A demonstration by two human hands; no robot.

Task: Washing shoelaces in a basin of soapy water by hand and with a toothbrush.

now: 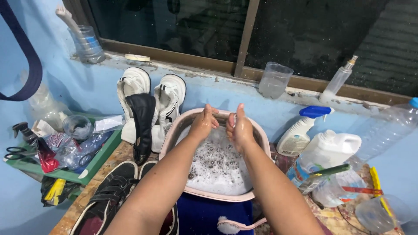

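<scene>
Two hands over sudsy basin [174,135] | white shoes [150,93] behind | spray bottle [300,132] right

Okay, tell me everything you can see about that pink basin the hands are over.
The pink basin is a round, shallow tub that looks like plastic, with a rolled rim. It sits upright on the wooden table, close to the blue wall, and holds soapy water covered in white foam and bubbles. The left hand and right hand are raised above its far side, wet, and do not visibly touch it. A pair of white shoes leans against the wall beside its left rim, and a pink-handled brush lies just in front of it.
</scene>
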